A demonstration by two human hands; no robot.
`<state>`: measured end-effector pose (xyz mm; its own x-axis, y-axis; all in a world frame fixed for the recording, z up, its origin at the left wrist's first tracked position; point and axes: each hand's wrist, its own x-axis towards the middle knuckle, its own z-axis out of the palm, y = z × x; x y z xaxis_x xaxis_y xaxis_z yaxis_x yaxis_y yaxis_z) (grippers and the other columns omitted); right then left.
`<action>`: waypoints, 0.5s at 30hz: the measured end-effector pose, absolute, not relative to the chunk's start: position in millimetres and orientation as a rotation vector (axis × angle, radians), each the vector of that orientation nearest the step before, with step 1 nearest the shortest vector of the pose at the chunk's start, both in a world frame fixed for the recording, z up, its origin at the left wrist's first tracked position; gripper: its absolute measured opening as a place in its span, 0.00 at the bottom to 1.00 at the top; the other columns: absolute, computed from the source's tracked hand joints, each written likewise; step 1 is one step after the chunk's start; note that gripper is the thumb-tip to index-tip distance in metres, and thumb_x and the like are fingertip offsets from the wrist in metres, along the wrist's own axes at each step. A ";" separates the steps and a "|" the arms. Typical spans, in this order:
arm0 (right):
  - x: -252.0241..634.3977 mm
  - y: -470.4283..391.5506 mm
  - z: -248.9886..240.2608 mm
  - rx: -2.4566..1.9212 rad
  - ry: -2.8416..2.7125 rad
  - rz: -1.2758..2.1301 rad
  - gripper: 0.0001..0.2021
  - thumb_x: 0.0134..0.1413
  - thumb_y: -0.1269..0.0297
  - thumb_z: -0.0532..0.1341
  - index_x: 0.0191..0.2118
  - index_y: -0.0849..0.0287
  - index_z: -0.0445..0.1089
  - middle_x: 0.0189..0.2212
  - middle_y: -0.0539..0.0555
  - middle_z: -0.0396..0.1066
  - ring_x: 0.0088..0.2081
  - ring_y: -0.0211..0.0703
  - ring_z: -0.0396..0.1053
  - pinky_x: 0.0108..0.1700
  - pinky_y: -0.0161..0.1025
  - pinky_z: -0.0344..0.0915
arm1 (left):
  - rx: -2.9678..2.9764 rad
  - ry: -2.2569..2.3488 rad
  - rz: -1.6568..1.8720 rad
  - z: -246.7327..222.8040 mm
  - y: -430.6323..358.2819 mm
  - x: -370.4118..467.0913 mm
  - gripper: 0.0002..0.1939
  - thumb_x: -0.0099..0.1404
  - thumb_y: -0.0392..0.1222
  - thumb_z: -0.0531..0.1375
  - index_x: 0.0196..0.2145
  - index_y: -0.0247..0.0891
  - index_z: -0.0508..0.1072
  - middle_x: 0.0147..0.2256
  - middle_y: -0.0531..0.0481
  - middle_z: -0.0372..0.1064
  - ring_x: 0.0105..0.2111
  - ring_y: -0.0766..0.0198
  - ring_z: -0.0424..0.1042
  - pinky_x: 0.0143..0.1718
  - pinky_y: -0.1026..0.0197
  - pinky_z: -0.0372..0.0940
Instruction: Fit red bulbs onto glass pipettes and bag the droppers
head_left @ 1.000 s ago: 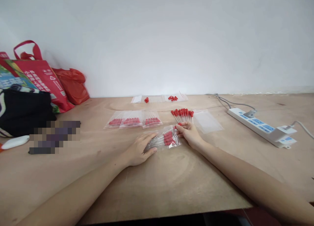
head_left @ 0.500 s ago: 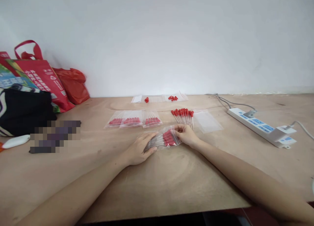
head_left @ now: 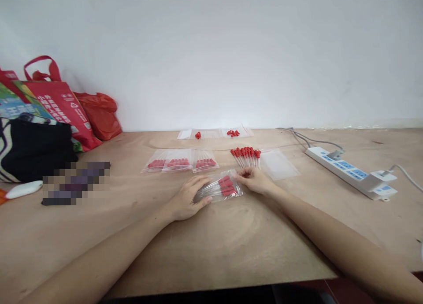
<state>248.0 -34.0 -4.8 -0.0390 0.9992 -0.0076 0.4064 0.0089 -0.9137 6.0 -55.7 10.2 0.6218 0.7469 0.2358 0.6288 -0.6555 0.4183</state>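
Note:
A clear zip bag (head_left: 216, 190) with several red-bulbed droppers inside lies between my hands, bulbs toward the right. My left hand (head_left: 189, 199) grips its left end, thumb along the near edge and fingers along the far edge. At the bag's upper right corner, my right hand (head_left: 256, 180) pinches the plastic between thumb and fingers. Just beyond the right hand, loose red-bulbed droppers (head_left: 246, 153) lie fanned out, partly hidden by it. A flat clear bag (head_left: 280, 164) lies to their right. Filled dropper bags (head_left: 178, 161) lie in a row, farther left.
Near the wall are a bag of red bulbs (head_left: 233, 133) and another bag with thin clear tubes (head_left: 209, 134). A white power strip (head_left: 346, 169) with cables lies at right. Shopping bags (head_left: 62, 105), a black bag (head_left: 36, 150) and a blurred-out object (head_left: 77, 183) occupy the left.
The dropper bag looks flatter, and its right end has shifted slightly. My right hand has moved a little right at the corner; my left hand stays nearly still.

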 end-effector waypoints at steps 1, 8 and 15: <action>247.7 -34.0 -6.4 -1.465 -1.598 1.002 0.14 0.35 0.54 0.63 0.20 0.60 0.64 0.14 0.46 0.61 0.17 0.31 0.56 0.18 0.29 0.52 | 2.539 1.105 0.601 10.6 -53.5 7.2 0.20 0.61 0.46 0.52 0.51 0.39 0.60 0.52 0.46 0.57 0.52 0.57 0.56 0.53 0.54 0.53; 243.5 -34.3 -15.0 -1.370 -1.584 1.147 0.08 0.35 0.63 0.63 0.21 0.61 0.65 0.15 0.46 0.63 0.19 0.32 0.59 0.21 0.30 0.56 | 2.501 1.061 0.578 15.6 -23.7 39.4 0.26 0.55 0.49 0.58 0.50 0.38 0.61 0.51 0.44 0.58 0.52 0.55 0.56 0.52 0.53 0.52; 246.4 -39.7 -11.8 -1.220 -1.633 1.184 0.09 0.36 0.60 0.63 0.22 0.60 0.65 0.17 0.46 0.63 0.19 0.31 0.58 0.22 0.30 0.55 | 2.097 1.073 0.156 30.5 22.3 79.6 0.46 0.34 0.43 0.69 0.52 0.36 0.57 0.45 0.43 0.64 0.39 0.57 0.68 0.36 0.61 0.63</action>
<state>246.4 -39.7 -11.8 -0.2503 0.9671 0.0448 0.2576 0.1111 -0.9598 79.6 22.3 30.5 0.6392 0.7371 -0.2196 0.6443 -0.3573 0.6762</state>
